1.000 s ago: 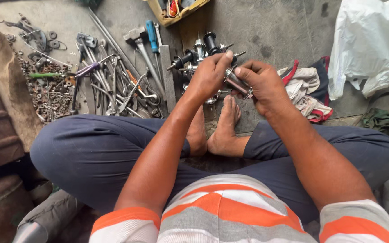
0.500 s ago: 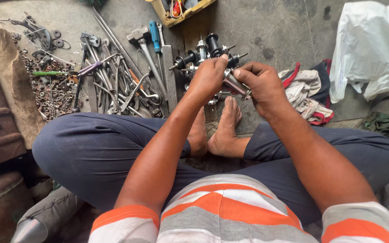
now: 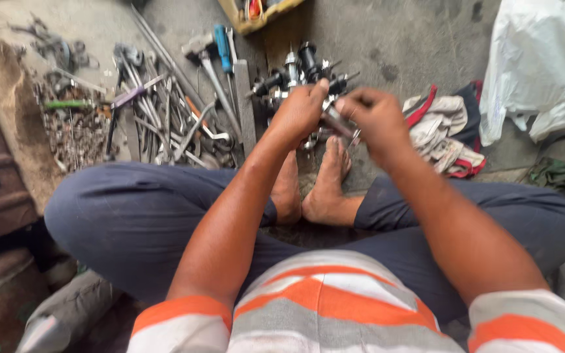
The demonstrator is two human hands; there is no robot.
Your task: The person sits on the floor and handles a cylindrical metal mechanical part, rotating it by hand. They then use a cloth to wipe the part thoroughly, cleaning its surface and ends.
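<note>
Gripping a small metal hub part [image 3: 336, 121] between both hands, right hand [image 3: 375, 117] wrapped round its body, left hand [image 3: 300, 111] pinching the near end with thumb and fingertips. Holding it up just above the bare feet [image 3: 315, 183], not resting on anything. Sitting cross-legged on the concrete floor [image 3: 393, 46], so no worktop here. Looking like mid-job, judging by the cluster of other hubs [image 3: 299, 72] lying just beyond the hands; can't tell which are finished, frame's too blurry. Spreading out to the left: a heap of wrenches and pliers [image 3: 165, 117], then a pile of nuts and washers [image 3: 73, 131]. Crumpled rags [image 3: 446, 131] on the right.
</note>
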